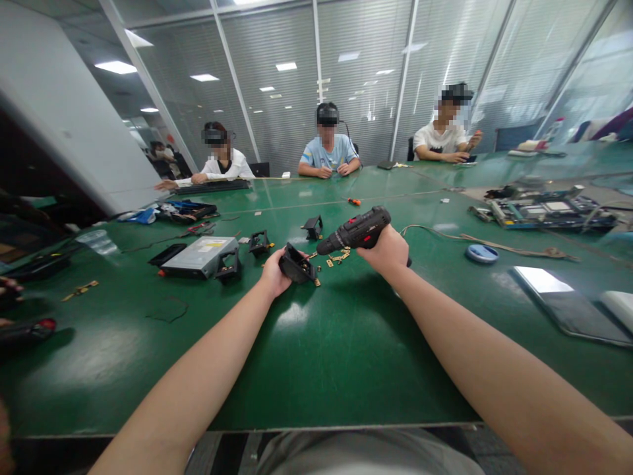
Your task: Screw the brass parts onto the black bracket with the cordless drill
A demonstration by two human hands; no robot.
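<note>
My left hand (275, 272) is closed on a black plastic housing (297, 264) that has small brass-coloured parts on it. In my right hand (388, 251) is a black cordless drill (356, 231) with red marks, gripped by its handle and lying nearly level. Its bit points left at the housing's edge; whether the tip touches is too small to tell. Loose brass pieces (337, 258) lie on the table below the drill. Similar black housings stand close by: one behind (313, 227), one to the left (260, 243) and one beside the disc drive (228, 266).
A silver disc drive (200, 256) lies left on the green table (306, 369). Circuit boards (548, 208), a blue round tin (482, 254) and a phone-like slab (568, 303) are at right. An orange-handled tool (353, 201) lies farther back. Three people sit opposite.
</note>
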